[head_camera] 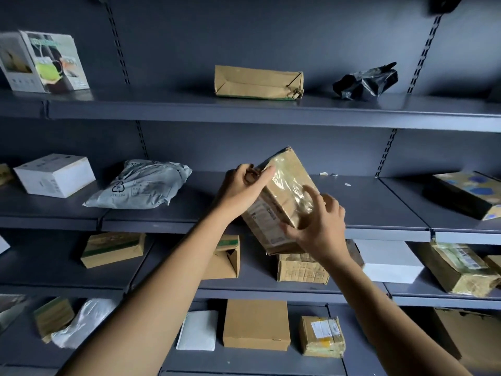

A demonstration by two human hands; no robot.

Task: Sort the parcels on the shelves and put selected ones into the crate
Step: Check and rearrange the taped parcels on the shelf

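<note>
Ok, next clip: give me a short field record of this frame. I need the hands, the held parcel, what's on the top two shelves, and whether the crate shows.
held item: taped cardboard parcel, tilted, in front of the shelves
left hand: grips its upper corner
right hand: grips its lower end
top shelf: printed box, brown parcel, black bag
second shelf: white box, grey mailer, patterned box
crate: not in view

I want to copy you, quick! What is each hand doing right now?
Left hand: grips the taped brown parcel by its upper edge.
Right hand: holds the same parcel's lower end, fingers curled round it.
</note>
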